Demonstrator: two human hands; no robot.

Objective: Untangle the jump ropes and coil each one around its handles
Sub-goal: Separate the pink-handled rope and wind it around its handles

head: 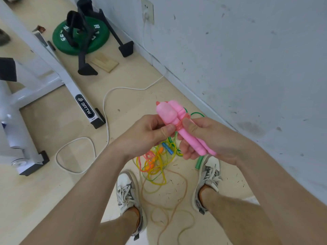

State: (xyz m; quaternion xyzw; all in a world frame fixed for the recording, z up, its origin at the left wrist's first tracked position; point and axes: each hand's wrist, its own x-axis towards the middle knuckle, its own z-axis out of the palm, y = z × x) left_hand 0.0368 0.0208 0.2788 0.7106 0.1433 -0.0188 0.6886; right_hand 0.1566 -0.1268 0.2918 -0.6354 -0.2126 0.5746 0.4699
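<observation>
Two pink jump-rope handles (172,114) lie side by side in front of me, tips pointing up and away. A pink rope (180,125) is looped around their middle. My right hand (210,138) grips the lower part of the handles, thumb pressed on the loop. My left hand (148,133) pinches the rope at the loop from the left. On the floor between my feet lies a tangle of yellow, green and orange ropes (157,163) with a blue handle (168,148), orange handles (150,166) and a green handle (199,163).
My white sneakers (127,193) stand either side of the tangle. A white cable (106,106) snakes across the floor from a wall socket. A white exercise-machine frame (53,68), a green weight plate (81,36) and a black stand are to the left. A grey wall (247,50) rises on the right.
</observation>
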